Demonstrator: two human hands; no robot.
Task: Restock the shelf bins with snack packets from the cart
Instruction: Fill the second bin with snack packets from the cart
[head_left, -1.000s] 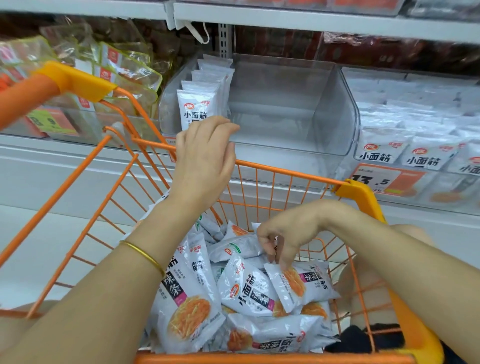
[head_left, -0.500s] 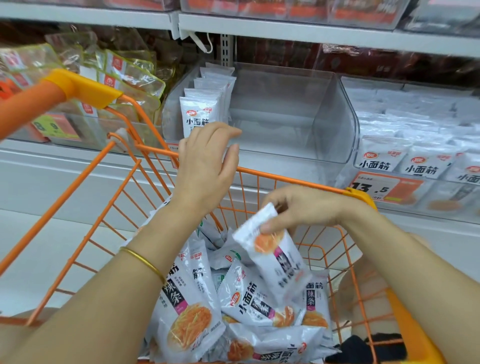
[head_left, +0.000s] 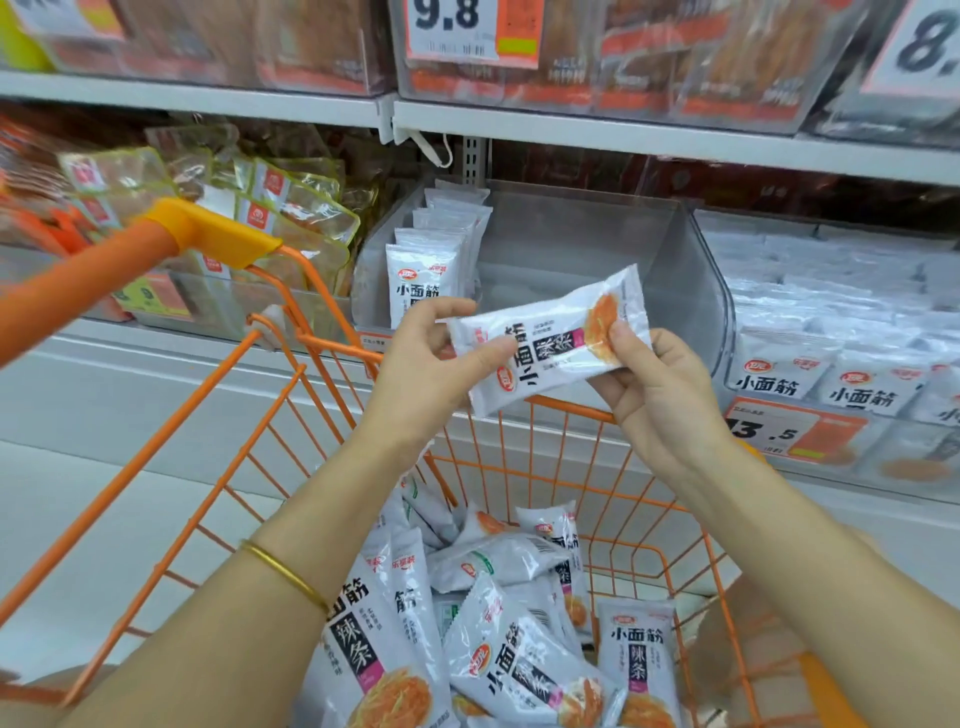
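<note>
A white snack packet (head_left: 550, 340) with black characters and an orange picture lies sideways in the air above the cart's far rim. My left hand (head_left: 426, 374) pinches its left end and my right hand (head_left: 657, 387) pinches its right end. Behind it stands a clear shelf bin (head_left: 597, 249) holding one row of the same packets (head_left: 423, 275) at its left side; the rest of the bin is bare. Several more white packets (head_left: 514, 639) lie piled in the orange wire cart (head_left: 249, 415) below my arms.
To the right, another clear bin (head_left: 841, 332) is full of the same white packets, with an orange price tag (head_left: 795, 431) below. To the left, a bin of clear yellow-edged packets (head_left: 291, 218). The cart's orange handle (head_left: 130, 254) crosses the left. An upper shelf (head_left: 571, 124) overhangs the bins.
My right hand lifted a packet out of the cart up to bin height. My left hand came off the cart rim and took hold of the packet's other end. The view tilted upward.
</note>
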